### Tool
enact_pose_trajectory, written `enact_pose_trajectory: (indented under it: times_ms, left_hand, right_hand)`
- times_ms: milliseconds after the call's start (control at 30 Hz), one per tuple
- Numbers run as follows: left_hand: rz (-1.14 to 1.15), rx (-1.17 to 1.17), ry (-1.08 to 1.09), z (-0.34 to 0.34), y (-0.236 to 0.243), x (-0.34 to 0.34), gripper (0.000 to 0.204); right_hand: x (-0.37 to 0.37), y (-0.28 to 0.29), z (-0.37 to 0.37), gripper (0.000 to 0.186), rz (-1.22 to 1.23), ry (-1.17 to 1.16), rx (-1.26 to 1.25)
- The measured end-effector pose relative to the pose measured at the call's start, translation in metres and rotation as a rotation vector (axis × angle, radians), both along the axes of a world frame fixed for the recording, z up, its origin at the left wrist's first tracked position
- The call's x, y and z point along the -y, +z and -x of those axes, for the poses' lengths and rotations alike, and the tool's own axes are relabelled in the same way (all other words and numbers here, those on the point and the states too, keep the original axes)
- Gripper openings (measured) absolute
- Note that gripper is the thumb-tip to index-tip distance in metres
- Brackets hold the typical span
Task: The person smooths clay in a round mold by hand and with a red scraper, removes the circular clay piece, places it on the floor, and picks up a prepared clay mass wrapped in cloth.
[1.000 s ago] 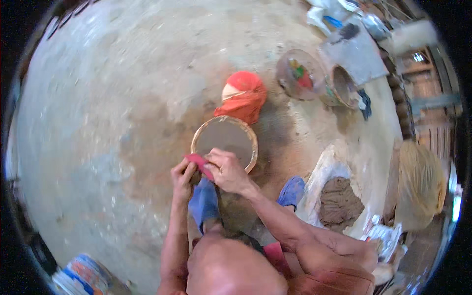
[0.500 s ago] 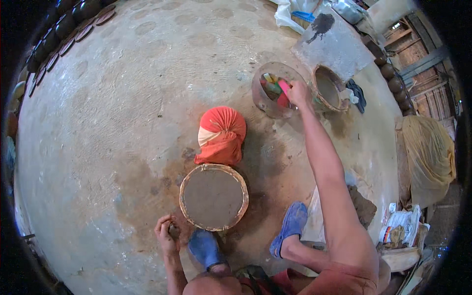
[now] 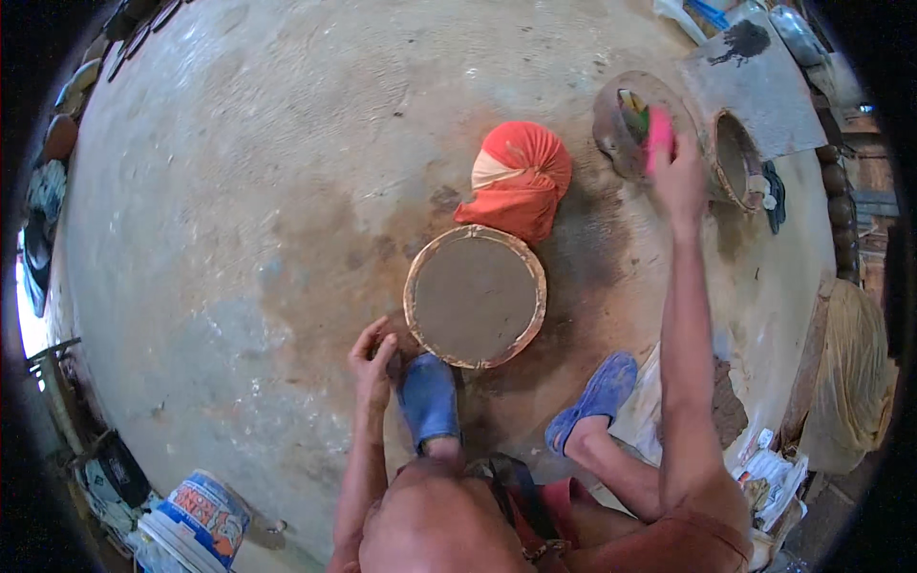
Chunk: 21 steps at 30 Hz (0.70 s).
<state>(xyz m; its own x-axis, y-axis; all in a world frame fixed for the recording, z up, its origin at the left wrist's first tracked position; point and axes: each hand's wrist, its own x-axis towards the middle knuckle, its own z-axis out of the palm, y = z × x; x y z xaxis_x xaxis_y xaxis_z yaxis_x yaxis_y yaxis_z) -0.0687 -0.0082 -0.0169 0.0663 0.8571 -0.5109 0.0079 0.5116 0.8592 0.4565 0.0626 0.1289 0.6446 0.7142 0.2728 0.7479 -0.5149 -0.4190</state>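
My right hand (image 3: pixel 682 181) is closed on a flat bright pink piece (image 3: pixel 658 138), its exact kind unclear. It is just over the near right side of a shallow greyish basin (image 3: pixel 611 134), where yellow and green pieces show. A round mould (image 3: pixel 475 298) with a pale, clay-smeared rim sits before me, filled level with smooth grey clay. Touching its far side is a rounded bundle wrapped in orange-red cloth (image 3: pixel 521 177). My left hand (image 3: pixel 373 358) is by the mould's near left edge, thumb and fingers apart, with nothing seen in it.
Right of the basin stands a clay-stained bucket (image 3: pixel 735 162), with dark sandals (image 3: pixel 776 201) beside it. My feet wear blue clogs (image 3: pixel 428 401) close to the mould. A lump of clay (image 3: pixel 729 406) lies right of my arm. A white-and-blue pail (image 3: pixel 201 516) is at lower left.
My right hand has drawn the pink piece back from inside the basin toward its near edge. My left hand's fingers have spread from a curl. The whole view has shifted.
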Motion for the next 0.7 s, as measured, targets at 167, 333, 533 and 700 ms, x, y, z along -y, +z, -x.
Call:
enact_pose_trajectory:
  times_ms: [167, 333, 533, 700]
  left_hand:
    - [-0.008, -0.006, -0.163, -0.017, 0.025, 0.011, 0.076]
    - [-0.042, -0.056, -0.327, -0.025, 0.029, 0.009, 0.09]
    - [-0.098, 0.014, -0.336, -0.019, 0.001, 0.01, 0.088]
    - [-0.16, 0.101, -0.289, -0.032, 0.001, 0.013, 0.091]
  right_hand:
    - [0.031, -0.064, 0.153, 0.019, 0.006, 0.793, 0.042]
    - [0.006, -0.096, 0.198, 0.022, -0.041, 1.179, 0.269]
    - [0.053, -0.101, 0.169, 0.024, 0.077, 1.233, 0.34]
    - [0.155, -0.097, 0.189, 0.029, 0.173, 0.844, 0.273]
